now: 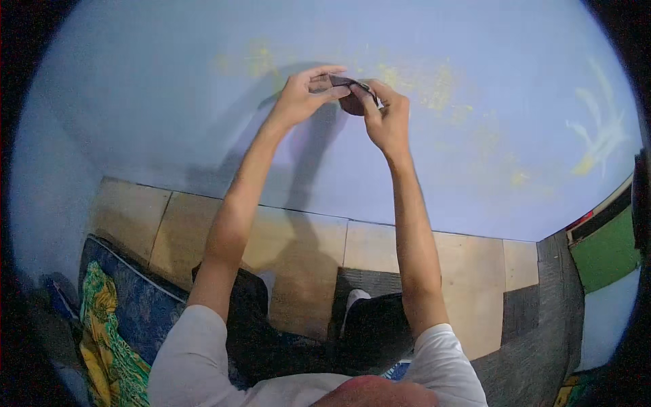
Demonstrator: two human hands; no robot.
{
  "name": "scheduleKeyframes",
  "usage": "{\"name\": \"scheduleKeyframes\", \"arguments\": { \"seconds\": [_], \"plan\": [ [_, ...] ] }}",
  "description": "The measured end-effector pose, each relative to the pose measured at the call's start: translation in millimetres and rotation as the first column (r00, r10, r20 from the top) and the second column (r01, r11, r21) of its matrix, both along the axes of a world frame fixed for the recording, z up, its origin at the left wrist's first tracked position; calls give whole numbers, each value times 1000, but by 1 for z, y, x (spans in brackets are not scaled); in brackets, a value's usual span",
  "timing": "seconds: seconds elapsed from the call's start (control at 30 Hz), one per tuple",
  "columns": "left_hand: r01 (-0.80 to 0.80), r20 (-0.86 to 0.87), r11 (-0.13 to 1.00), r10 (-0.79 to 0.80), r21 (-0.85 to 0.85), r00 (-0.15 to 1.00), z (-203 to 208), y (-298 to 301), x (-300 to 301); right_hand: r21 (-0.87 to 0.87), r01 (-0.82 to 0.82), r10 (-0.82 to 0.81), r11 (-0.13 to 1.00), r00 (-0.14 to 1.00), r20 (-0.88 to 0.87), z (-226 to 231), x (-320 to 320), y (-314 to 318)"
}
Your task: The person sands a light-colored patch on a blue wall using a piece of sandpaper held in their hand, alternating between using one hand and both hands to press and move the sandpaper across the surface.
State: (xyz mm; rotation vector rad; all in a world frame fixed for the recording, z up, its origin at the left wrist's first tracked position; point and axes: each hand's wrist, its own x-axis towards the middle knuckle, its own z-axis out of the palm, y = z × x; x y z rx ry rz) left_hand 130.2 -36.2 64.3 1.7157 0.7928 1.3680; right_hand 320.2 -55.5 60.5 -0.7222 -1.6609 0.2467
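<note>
Both my arms reach out in front of a pale blue wall, raised toward the top of the view. Between my hands is a small dark brown wallet-like thing [352, 105], tilted, with a rounded lower edge. My left hand [304, 95] pinches its left corner, thumb on the near side and fingers behind, the index finger stretched above it. My right hand [388, 119] grips the right side, with its thumb pressed onto the upper edge. The inside and far side of the thing are hidden.
The blue wall [475, 169] bears yellow smears and a pale painted mark. Below lie tan floor panels [305, 237] and dark grey matting [536, 339]. A dark blue mattress [135, 305] with a green and yellow cloth [102, 319] is at left. Green panel [607, 251] stands right.
</note>
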Motion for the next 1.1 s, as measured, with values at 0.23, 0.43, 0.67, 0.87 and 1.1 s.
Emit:
{"name": "scheduleKeyframes", "arguments": {
  "seconds": [0.23,0.43,0.67,0.87,1.1],
  "plan": [
    [-201,34,888,206,414,978,2,-5,-3,-25,-11,13,1000,995,97,4,-6,-9],
    [-231,65,812,233,535,970,1,1,-9,271,-4,-69,963,964,257,0,-5,-6],
    [-39,-146,881,122,471,982,14,-11,-17,576,67,-193,815,968,162,-13,-2,13],
    [-255,37,904,258,342,965,3,18,-38,771,182,-474,610,863,171,-17,-12,16],
    [-322,-41,938,330,126,943,16,6,-42,714,356,-592,603,799,102,-48,-17,27]
  ]
}}
